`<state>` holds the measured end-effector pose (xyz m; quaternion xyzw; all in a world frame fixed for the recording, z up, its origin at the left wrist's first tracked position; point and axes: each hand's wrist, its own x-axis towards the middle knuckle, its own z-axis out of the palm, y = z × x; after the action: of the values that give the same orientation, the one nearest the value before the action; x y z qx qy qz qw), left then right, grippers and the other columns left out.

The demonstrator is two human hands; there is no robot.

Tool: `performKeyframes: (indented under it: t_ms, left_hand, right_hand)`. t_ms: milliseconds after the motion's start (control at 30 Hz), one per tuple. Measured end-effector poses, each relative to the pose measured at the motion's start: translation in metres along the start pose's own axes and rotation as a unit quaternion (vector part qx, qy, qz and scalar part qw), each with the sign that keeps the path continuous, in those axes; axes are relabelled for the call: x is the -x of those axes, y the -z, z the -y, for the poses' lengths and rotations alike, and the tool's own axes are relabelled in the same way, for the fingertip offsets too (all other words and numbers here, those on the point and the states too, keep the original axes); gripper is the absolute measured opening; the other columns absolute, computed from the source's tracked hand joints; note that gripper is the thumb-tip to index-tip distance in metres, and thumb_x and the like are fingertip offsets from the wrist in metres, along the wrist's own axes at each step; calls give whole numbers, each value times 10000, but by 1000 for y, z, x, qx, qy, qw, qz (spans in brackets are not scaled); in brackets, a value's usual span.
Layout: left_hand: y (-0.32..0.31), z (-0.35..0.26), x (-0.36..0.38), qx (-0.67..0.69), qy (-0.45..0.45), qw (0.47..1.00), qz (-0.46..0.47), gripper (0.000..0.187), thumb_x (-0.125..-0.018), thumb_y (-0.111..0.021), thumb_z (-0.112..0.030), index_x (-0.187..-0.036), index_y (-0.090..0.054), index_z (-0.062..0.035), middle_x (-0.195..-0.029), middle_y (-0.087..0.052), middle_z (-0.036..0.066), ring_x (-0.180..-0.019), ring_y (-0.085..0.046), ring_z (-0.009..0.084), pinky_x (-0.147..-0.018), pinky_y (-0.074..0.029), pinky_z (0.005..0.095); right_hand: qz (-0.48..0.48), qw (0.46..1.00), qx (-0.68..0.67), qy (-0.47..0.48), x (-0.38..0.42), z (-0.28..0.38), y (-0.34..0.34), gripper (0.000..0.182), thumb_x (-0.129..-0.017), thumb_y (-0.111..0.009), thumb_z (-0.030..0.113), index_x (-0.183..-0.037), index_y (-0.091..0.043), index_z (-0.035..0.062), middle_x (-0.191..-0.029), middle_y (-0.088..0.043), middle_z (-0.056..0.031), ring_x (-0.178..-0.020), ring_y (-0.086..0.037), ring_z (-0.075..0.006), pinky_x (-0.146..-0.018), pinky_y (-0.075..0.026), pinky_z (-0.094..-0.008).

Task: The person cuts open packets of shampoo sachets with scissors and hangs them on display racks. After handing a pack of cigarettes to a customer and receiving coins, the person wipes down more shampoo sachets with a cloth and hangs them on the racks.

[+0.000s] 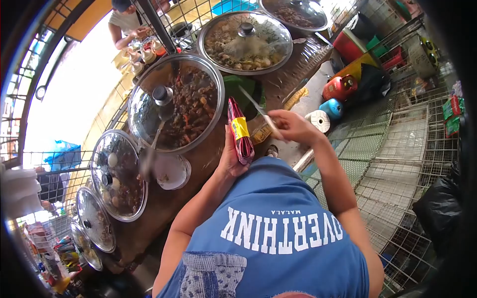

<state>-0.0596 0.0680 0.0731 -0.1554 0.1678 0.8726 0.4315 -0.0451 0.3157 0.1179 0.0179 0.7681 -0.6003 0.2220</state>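
My left hand [232, 156] is closed around a folded pink-and-dark plastic packet [233, 109] with a yellow label, held upright in front of my body. To the right of it, my right hand [296, 126] grips a knife [254, 103] by its pale handle. The blade points up and to the left, apart from the packet. Just beyond my left hand stands a large pan [196, 107] of dark meat stew under a glass lid. A green sheet or leaf [238, 85] lies behind the packet and blade.
More glass-lidded pans line the table, among them one with pale food [246, 42] and one with eggs [117, 174]. A white plate [171, 172] with a blurred utensil sits left. Red [340, 87] and blue [331, 108] canisters stand right. A person [126, 27] is beyond the wire grille.
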Motion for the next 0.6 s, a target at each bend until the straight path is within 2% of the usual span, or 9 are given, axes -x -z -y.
performKeyframes:
  t_ms: [67, 133, 167, 200, 233, 267, 333, 433, 600]
  left_hand:
    - [10, -2, -9, 12, 26, 998, 60, 535, -857, -576, -653, -963, -598, -129, -712, -554, -14, -612, -584, 127, -539, -515, 289]
    - [6, 0, -19, 17, 21, 999, 26, 539, -849, -580, -659, -946, -605, -130, -707, -563, -12, -589, -580, 128, -522, -516, 284]
    - [1, 1, -25, 11, -7, 1000, -19, 543, -842, -584, -665, -930, -609, -129, -703, -571, -11, -575, -577, 128, -507, -512, 278]
    - [-2, 1, -30, 4, -34, 997, -65, 547, -835, -587, -670, -914, -612, -129, -699, -579, -10, -561, -575, 129, -491, -508, 272]
    - [0, 2, -37, 3, -36, 998, -57, 556, -817, -590, -689, -892, -614, -139, -694, -592, -13, -541, -569, 121, -469, -501, 261]
    - [3, 2, -43, 0, -31, 998, -56, 556, -817, -590, -689, -892, -614, -139, -694, -592, -13, -541, -569, 121, -469, -501, 261]
    - [4, 3, -51, -9, -49, 999, -19, 556, -813, -579, -701, -889, -619, -152, -693, -593, -21, -549, -576, 112, -471, -504, 256]
    - [-4, 3, -57, -8, -62, 997, -43, 541, -825, -562, -699, -904, -627, -167, -706, -610, -24, -568, -593, 108, -470, -509, 255]
    - [-9, 6, -61, -18, -85, 996, -29, 552, -843, -521, -707, -958, -632, -179, -712, -635, -14, -548, -613, 116, -462, -523, 263]
  right_hand:
    - [-49, 983, -171, 38, 44, 12, -2, 751, -797, -797, 271, -1383, -422, -13, -813, -616, -69, -606, -585, -140, -533, -465, -243]
    - [-32, 958, -280, 54, 91, 36, -1, 838, -760, -833, 332, -1375, -402, -39, -840, -622, -104, -619, -605, -161, -522, -478, -251]
    - [-33, 957, -282, 53, 107, 47, -5, 838, -760, -833, 332, -1375, -402, -39, -840, -622, -104, -619, -605, -161, -522, -478, -251]
    - [7, 940, -333, 69, 121, 56, -9, 843, -750, -844, 298, -1375, -400, -52, -871, -628, -112, -669, -621, -153, -567, -505, -252]
    - [46, 919, -382, 87, 132, 65, -13, 848, -740, -855, 264, -1374, -399, -65, -902, -635, -119, -718, -637, -144, -611, -533, -254]
    - [50, 917, -391, 58, 141, 71, -17, 897, -706, -875, 308, -1371, -401, -63, -914, -634, -114, -727, -640, -149, -618, -536, -246]
    - [27, 923, -384, 31, 148, 84, -27, 890, -714, -867, 322, -1366, -400, -65, -902, -631, -106, -715, -640, -143, -606, -529, -236]
    - [44, 932, -359, -9, 150, 85, -28, 859, -738, -848, 315, -1363, -399, -67, -896, -628, -98, -705, -637, -136, -596, -523, -234]
    - [22, 934, -357, -17, 148, 90, -26, 819, -762, -824, 299, -1359, -399, -68, -883, -627, -98, -691, -633, -129, -581, -513, -231]
